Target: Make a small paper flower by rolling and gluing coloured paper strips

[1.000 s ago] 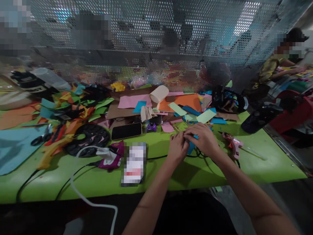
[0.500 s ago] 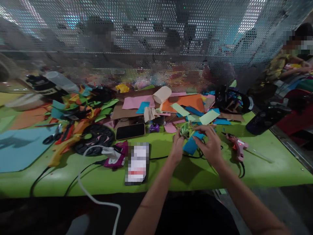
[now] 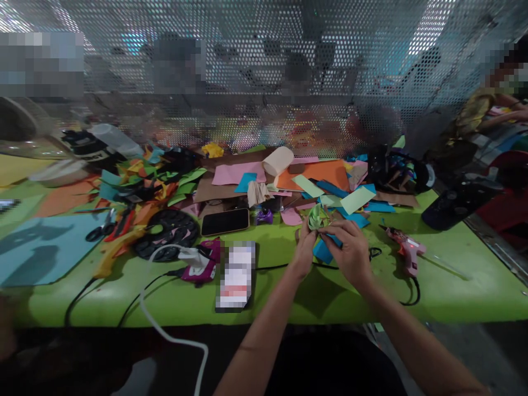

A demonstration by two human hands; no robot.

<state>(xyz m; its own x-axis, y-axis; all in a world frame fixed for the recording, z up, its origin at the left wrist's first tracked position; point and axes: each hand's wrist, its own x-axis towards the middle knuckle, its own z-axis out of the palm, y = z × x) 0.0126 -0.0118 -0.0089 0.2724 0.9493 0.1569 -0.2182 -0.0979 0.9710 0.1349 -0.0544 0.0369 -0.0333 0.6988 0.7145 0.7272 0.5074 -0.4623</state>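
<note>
A small curled light-green paper piece [image 3: 315,218], layered a bit like a bud, stands upright in the fingers of my left hand [image 3: 304,250]. My right hand [image 3: 350,247] is beside it with thumb and fingers pinched together at the base of the same piece. Both hands are held over the table, fingertips almost touching. Below and behind my right fingers lies blue paper [image 3: 324,251], partly covered by the hand. Pale green paper strips [image 3: 358,199] lie just beyond. To the right rests a pink glue gun [image 3: 409,250] with a clear glue stick out of its back.
Left of my hands are a phone with a lit screen [image 3: 237,275], a dark phone [image 3: 225,222], a magenta power adapter [image 3: 202,261], a black round tray [image 3: 167,234], a yellow-handled glue gun [image 3: 119,250] and scissors [image 3: 101,226]. A dark tumbler [image 3: 460,203] lies right. Paper scraps line the mesh panel.
My right hand has moved in to the left and pinches at the base of the green paper piece. The view has shifted slightly. A shadow now falls on the light-blue sheet at left.
</note>
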